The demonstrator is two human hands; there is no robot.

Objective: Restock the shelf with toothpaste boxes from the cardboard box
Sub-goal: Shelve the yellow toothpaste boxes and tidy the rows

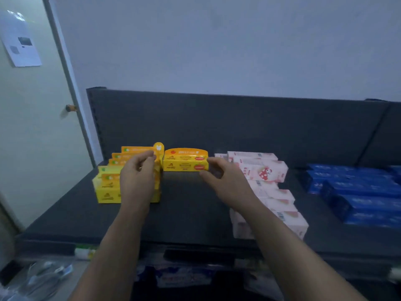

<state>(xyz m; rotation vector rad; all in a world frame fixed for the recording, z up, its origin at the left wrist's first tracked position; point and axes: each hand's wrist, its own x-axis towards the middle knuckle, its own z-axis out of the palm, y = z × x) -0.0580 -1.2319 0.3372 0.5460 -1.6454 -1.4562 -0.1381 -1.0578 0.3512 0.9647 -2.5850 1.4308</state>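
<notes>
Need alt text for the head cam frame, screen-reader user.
Two bare hands reach over a dark shelf: the left hand is at a stack of yellow toothpaste boxes, the right hand at the end of a yellow-orange toothpaste box at the back. Pink-white boxes and blue boxes lie further right.

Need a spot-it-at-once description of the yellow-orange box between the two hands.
On the dark shelf, look at the back, between the yellow stack and the pink boxes. The yellow-orange box stands alone there and bears red marks, not green.
</notes>
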